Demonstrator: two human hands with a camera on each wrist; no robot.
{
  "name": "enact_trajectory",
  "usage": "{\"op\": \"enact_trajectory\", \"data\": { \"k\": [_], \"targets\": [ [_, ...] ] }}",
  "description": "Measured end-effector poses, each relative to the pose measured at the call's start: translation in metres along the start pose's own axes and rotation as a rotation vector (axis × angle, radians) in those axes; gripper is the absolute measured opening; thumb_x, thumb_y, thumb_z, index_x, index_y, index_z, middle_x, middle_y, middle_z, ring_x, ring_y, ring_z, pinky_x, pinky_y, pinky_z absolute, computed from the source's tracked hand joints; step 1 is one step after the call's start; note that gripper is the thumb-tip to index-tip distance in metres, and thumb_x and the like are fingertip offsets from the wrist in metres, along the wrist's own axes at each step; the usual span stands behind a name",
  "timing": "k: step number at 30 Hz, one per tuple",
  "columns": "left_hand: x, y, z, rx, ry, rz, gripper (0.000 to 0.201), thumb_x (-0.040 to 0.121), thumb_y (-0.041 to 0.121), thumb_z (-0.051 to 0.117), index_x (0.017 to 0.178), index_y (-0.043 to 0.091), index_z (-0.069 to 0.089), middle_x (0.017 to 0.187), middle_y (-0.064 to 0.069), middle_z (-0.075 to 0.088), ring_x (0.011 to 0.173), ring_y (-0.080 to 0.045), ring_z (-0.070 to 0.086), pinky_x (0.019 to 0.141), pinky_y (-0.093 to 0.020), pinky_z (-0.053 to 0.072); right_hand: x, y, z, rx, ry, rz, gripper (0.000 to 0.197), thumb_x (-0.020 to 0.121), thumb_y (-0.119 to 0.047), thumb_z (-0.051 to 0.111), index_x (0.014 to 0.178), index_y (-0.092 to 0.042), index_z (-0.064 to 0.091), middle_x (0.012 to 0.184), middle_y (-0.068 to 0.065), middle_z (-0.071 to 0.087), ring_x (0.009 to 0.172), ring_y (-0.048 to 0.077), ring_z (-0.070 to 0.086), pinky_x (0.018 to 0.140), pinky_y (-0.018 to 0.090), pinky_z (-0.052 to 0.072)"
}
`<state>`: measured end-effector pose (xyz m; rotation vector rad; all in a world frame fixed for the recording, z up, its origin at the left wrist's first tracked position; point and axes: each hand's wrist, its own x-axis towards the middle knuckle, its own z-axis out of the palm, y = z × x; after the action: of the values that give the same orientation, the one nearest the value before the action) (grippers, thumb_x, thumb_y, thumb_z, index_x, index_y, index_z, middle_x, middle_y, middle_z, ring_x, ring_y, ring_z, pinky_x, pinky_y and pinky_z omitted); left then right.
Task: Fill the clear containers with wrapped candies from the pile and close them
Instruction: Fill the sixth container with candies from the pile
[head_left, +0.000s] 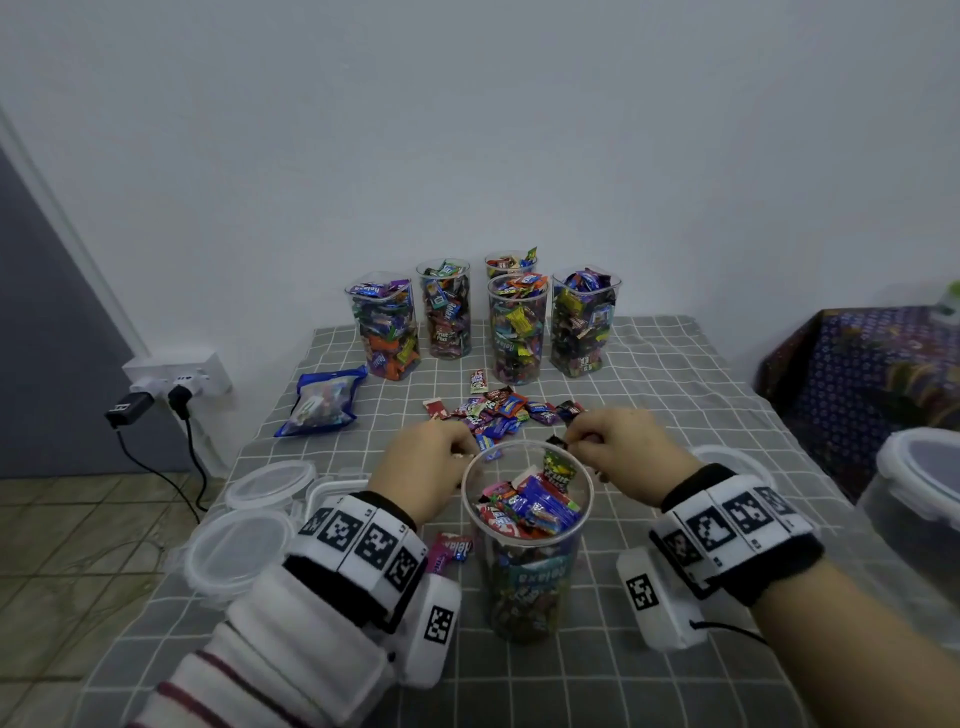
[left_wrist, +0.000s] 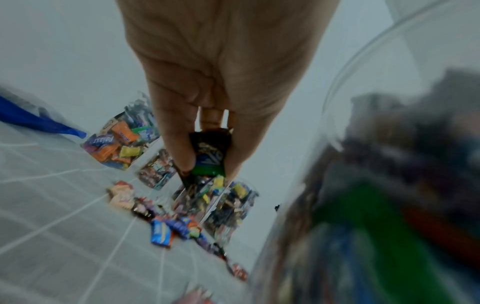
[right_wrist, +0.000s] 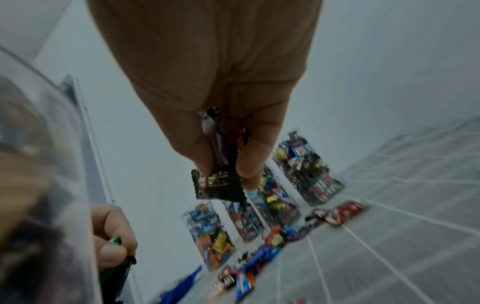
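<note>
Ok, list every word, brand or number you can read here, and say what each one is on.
"Relax": wrapper, mirrored through the near container wall.
"Relax": pink candy on the cloth beside the left hand.
"Relax" and "Fruit Plus": wrappers in a back container.
"Relax": wrapper atop the leftmost back container.
Wristband markers: patterns only, no words.
Candies pinched by either hand's fingers, pile wrappers, blue bag: too blurred.

- My left hand (head_left: 423, 470) reaches forward, knuckles up, fingers (left_wrist: 182, 148) and thumb pinching a wrapped candy (left_wrist: 207, 154).
- My right hand (head_left: 623, 447) mirrors it, fingertips (right_wrist: 246, 164) clamping dark candies (right_wrist: 221, 181).
</note>
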<state>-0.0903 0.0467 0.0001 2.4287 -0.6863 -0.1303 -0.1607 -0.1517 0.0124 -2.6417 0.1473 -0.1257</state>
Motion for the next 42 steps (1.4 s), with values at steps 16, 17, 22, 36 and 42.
{"op": "enact_trajectory", "data": {
  "k": [16, 17, 22, 36, 42],
  "targets": [
    [-0.022, 0.021, -0.034, -0.472, 0.282, 0.067, 0.014, 0.082, 0.009, 0.07, 0.074, 0.02, 0.068, 0.073, -0.003, 0.068, 0.07, -0.017, 0.065, 0.065, -0.03, 0.055, -0.045, -0.062, -0.029, -0.074, 0.174, -0.551, 0.021, 0.078, -0.021, 0.052, 0.082, -0.014, 0.072, 0.082, -0.001, 0.064, 0.07, 0.009, 0.056, 0.059, 0.02, 0.042],
    [-0.022, 0.022, -0.033, -0.484, 0.282, 0.071, 0.017, 0.082, 0.008, 0.069, 0.073, 0.021, 0.067, 0.072, -0.001, 0.068, 0.067, -0.012, 0.065, 0.063, -0.025, 0.053, -0.046, -0.063, -0.026, -0.086, 0.138, -0.545, 0.024, 0.078, -0.022, 0.05, 0.084, -0.014, 0.072, 0.086, 0.001, 0.065, 0.075, 0.016, 0.06, 0.063, 0.028, 0.047],
    [-0.023, 0.022, -0.033, -0.505, 0.28, 0.071, 0.015, 0.083, 0.006, 0.068, 0.074, 0.019, 0.068, 0.071, -0.004, 0.067, 0.064, -0.011, 0.063, 0.062, -0.027, 0.055, -0.049, -0.067, -0.017, -0.145, 0.09, -0.591, 0.023, 0.078, -0.023, 0.052, 0.084, -0.016, 0.073, 0.093, 0.001, 0.069, 0.081, 0.02, 0.065, 0.066, 0.031, 0.054],
    [-0.032, 0.035, -0.039, -0.57, 0.303, 0.124, 0.015, 0.083, 0.011, 0.069, 0.074, 0.022, 0.068, 0.074, -0.002, 0.069, 0.072, -0.018, 0.065, 0.071, -0.037, 0.058, -0.068, -0.019, 0.01, 0.694, -0.107, -0.182, 0.096, 0.054, -0.057, 0.073, 0.132, -0.054, 0.018, 0.131, -0.037, 0.041, 0.123, -0.016, 0.037, 0.097, 0.003, 0.031],
    [-0.038, 0.056, -0.033, -0.526, 0.143, 0.198, 0.013, 0.083, 0.016, 0.069, 0.076, 0.026, 0.067, 0.07, 0.006, 0.063, 0.067, -0.008, 0.06, 0.066, -0.031, 0.054, -0.069, -0.026, 0.02, 0.903, -0.192, -0.15, 0.081, 0.066, -0.001, 0.08, 0.127, -0.035, 0.037, 0.117, -0.02, 0.059, 0.109, -0.005, 0.057, 0.084, 0.01, 0.045]
  ]
}}
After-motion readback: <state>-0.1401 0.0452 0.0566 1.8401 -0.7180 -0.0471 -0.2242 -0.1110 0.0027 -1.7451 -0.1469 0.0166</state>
